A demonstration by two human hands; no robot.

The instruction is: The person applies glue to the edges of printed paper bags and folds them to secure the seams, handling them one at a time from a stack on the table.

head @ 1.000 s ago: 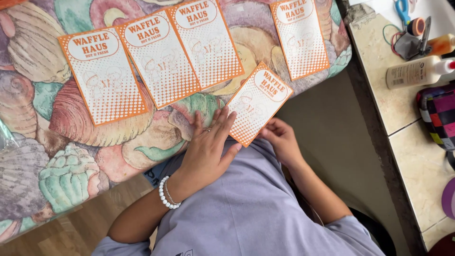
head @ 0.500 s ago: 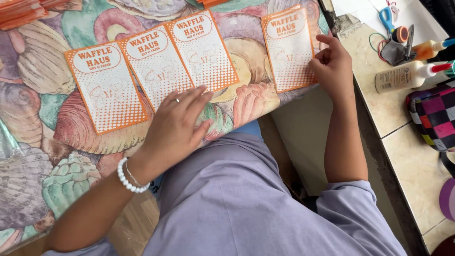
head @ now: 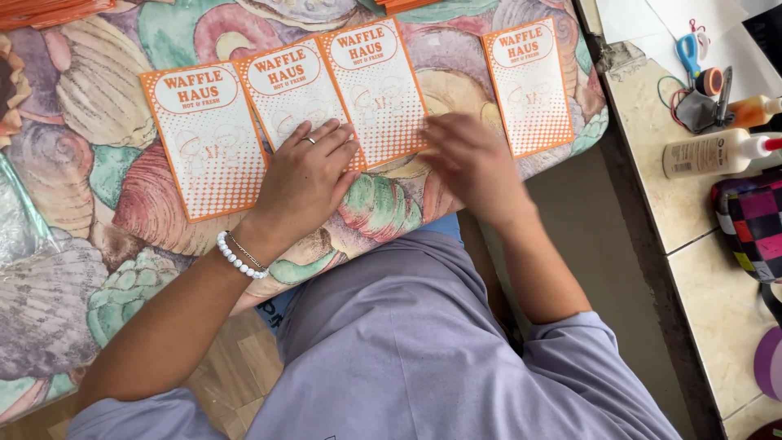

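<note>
Looking down from head height, we see four flat orange-and-white printed paper bags laid face up on a cushion cover patterned with large pastel seashells (head: 98, 163). Three of them lie side by side, edges touching or slightly overlapping, at the far left: the left bag (head: 205, 138), the second bag (head: 297, 102) and the third bag (head: 375, 90). The fourth bag (head: 529, 85) lies apart at the far right, near the edge of the cover.

The left hand (head: 305, 183), with a ring and a white bead bracelet (head: 236, 257) at the wrist, lies flat and spread, holding nothing; its fingertips rest on the near edge of the second bag. The right hand (head: 472, 167) is blurred with motion; it hovers or rests in the gap between the third and fourth bags, and we cannot tell whether it is open or pinching anything.

We judge the bags to be very light, thin and limp, easy to crease and to slide over the smooth cloth. A flat palm would steady one; to lift it, a pinch at a free corner or the near edge looks safest.

To the right a pale tiled counter (head: 692, 212) carries a white glue bottle lying on its side (head: 713, 153), blue-handled scissors (head: 691, 53) and a chequered pouch (head: 753, 224).
</note>
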